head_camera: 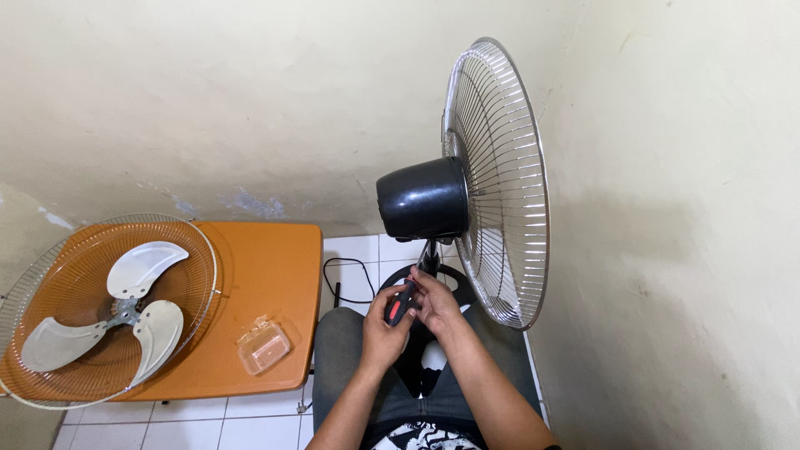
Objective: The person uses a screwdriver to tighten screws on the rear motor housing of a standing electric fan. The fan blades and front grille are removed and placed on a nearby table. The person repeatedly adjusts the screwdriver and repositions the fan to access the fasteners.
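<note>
A standing fan with a black motor housing and a chrome rear grille faces the corner of the room. Below the housing, my left hand grips a screwdriver with a black and red handle, its tip pointing up at the fan's black neck. My right hand rests on the screwdriver's upper end, close to the neck. My knees in grey trousers are below the hands.
A low orange table stands at left. On it lie the front grille with a three-bladed silver fan blade inside, and a small clear plastic box. A black cord runs over white floor tiles. Walls close in ahead and right.
</note>
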